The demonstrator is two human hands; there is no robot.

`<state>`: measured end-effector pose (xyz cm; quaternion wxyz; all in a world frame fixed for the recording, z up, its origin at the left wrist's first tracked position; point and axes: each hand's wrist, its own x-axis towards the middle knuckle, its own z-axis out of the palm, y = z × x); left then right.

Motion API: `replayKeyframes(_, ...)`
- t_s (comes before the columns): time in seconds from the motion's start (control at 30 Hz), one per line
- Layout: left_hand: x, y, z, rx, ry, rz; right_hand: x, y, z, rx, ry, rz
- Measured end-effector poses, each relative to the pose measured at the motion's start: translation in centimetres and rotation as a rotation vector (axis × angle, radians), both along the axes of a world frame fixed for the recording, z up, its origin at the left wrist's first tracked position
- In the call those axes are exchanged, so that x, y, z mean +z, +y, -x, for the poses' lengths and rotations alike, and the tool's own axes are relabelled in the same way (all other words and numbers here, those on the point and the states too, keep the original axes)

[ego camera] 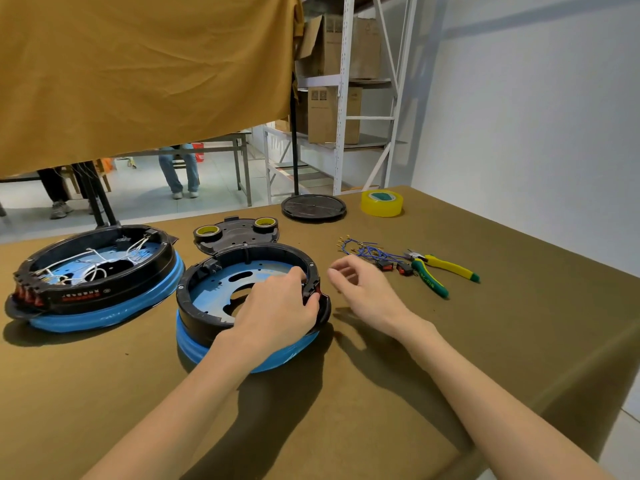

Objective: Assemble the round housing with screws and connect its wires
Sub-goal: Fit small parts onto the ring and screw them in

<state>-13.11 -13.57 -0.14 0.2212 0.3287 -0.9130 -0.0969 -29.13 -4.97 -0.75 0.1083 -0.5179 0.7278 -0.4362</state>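
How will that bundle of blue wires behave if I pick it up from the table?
Probably floppy and light: the blue wires are thin and lie in loose curls. Likely to snag or drag, since the strands are tangled together. The small metal terminals at their ends may catch on the cloth.

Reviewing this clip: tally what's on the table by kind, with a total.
Round housings with blue wrap: 2
Black plates: 2
Tape rolls: 3
Pliers: 1
Blue wire bundle: 1
Loose red-and-black switches: 2
Total: 11
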Motion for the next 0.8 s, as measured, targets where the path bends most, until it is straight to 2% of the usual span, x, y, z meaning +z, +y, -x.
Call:
replayKeyframes(0.07, 0.2, -0.5, -0.1, -0.029, -0.026, -0.002, -0.2, -0.5, -1.0, 0.11, -0.145, -0.005)
replayKeyframes(0.17, 0.6, -1.1, -0.1, -0.047, -0.057, 0.003, -0.9, -0.5, -1.0, 0.108, -0.145, -0.008)
replayKeyframes(0.27, 0.1, -0.8, 0.2, -0.013, -0.055, 0.046, -1.3, 0.5, 0.4, -0.017, -0.005, 0.039)
replayKeyframes(0.37, -0.2, -0.9, 0.8, 0.001, -0.057, 0.068, -0.6, 1.0, 3.7, -0.315, 0.261, 0.058)
replayKeyframes(0.47, -0.4, -1.1, 1.0, -0.008, -0.045, 0.04, -0.4, 0.7, 7.1, -0.539, 0.377, -0.21)
replayKeyframes(0.57, -0.4, -1.3, 1.0, -0.018, -0.032, 0.036, -1.2, -0.1, 8.6, -0.59, 0.5, -0.507)
replayKeyframes(0.67, -0.2, -1.4, 0.9, -0.03, -0.022, -0.002, -1.3, -1.0, 9.4, -0.557, 0.591, -0.602)
replayKeyframes(0.8, 0.2, -1.3, 0.5, -0.037, -0.032, -0.075, -0.7, -1.9, 9.7, -0.568, 0.587, -0.665)
